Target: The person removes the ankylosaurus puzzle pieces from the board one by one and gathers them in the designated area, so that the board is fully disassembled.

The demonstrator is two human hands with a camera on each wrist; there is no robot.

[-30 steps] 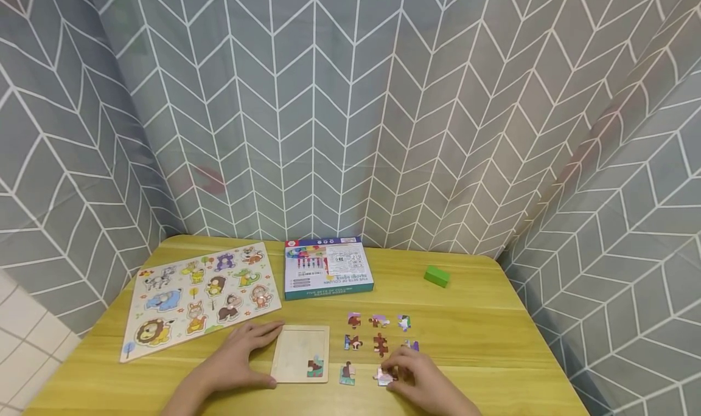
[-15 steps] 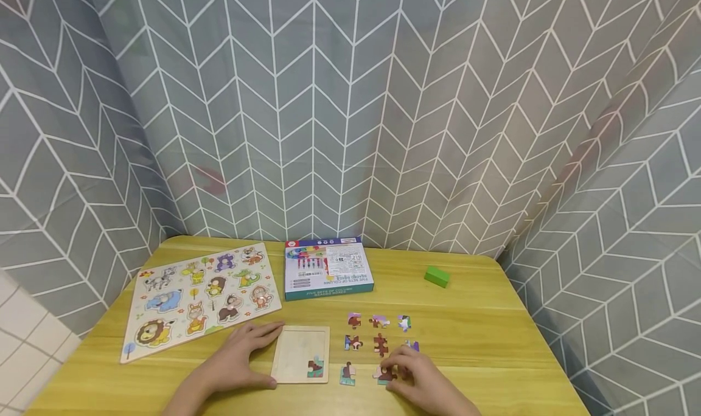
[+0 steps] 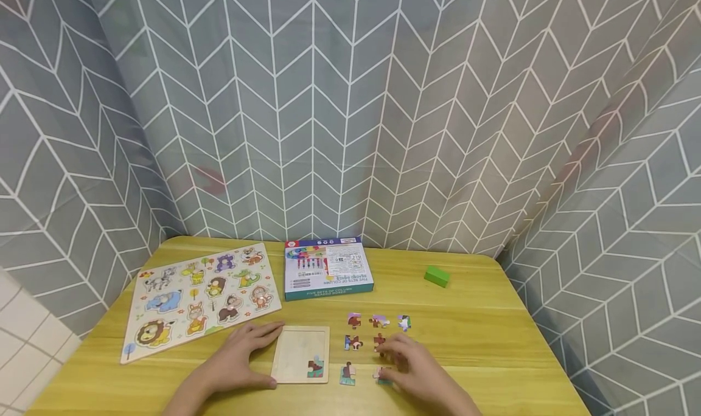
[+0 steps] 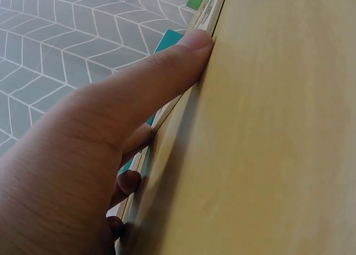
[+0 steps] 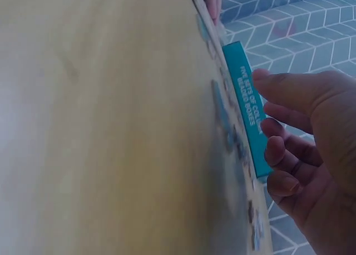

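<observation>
My left hand (image 3: 235, 358) rests at the left side of a small square wooden puzzle tray (image 3: 296, 346), thumb at its near corner and index finger at its far corner. The thumb (image 4: 167, 66) lies extended along the tray's edge in the left wrist view. One brown-and-teal jigsaw piece (image 3: 315, 367) sits in the tray's near right corner. Over the loose pieces hovers my right hand (image 3: 418, 370), fingers loosely bent with nothing between them. Below its fingertips lies a pink, brown and teal piece (image 3: 380, 374), partly covered; a brown piece (image 3: 379, 341) is just beyond.
Several other jigsaw pieces (image 3: 353, 342) lie in rows right of the tray. Behind stands a flat printed box (image 3: 328, 288), with an animal peg puzzle board (image 3: 186, 306) at left and a green block (image 3: 437, 276) at right. A patterned curtain (image 3: 328, 130) surrounds the table (image 3: 493, 343).
The piece under my right hand went from tilted and glaring to flat. The right fingers have since let go, lifted and moved slightly away from me. The left hand and tray stayed put.
</observation>
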